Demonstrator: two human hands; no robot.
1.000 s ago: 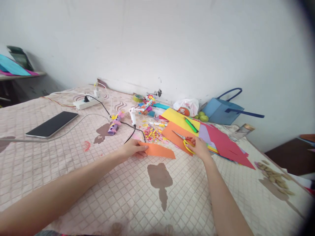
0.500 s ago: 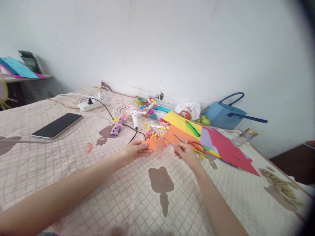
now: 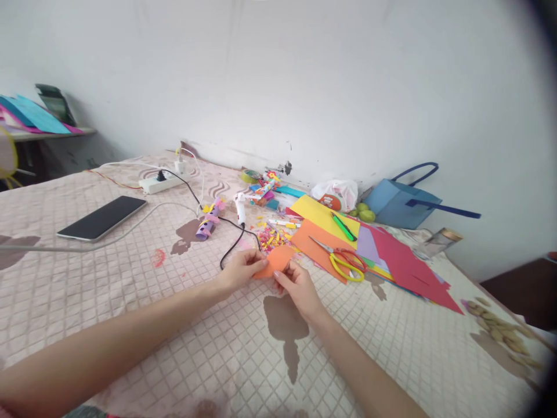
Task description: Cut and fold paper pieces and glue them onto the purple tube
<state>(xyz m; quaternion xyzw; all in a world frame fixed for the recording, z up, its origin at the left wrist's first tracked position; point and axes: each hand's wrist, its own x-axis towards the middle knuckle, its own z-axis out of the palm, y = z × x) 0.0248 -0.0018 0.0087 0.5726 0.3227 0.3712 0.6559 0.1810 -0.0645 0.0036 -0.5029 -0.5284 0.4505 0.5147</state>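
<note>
Between my two hands is a small piece of orange paper (image 3: 277, 260), held just above the quilted cloth. My left hand (image 3: 244, 268) pinches its left edge, thumb on top. At its lower right edge, my right hand (image 3: 296, 284) grips it between thumb and fingers. Scissors (image 3: 348, 264) with red and yellow handles lie to the right of my right hand, over a larger orange sheet (image 3: 311, 238). Tiny colourful paper scraps (image 3: 275, 238) are strewn just beyond the held paper.
A white glue gun (image 3: 240, 209) with a black cord stands behind my left hand, beside a decorated purple paper roll (image 3: 209, 223). To the right are a green cutter (image 3: 343, 226), red sheets (image 3: 402, 255) and a blue bag (image 3: 402, 203). A tablet (image 3: 104, 217) and power strip (image 3: 161, 183) lie left.
My right hand has moved left from beside the scissors and taken hold of the orange paper. My left hand keeps its hold, and the paper has turned and tilted slightly.
</note>
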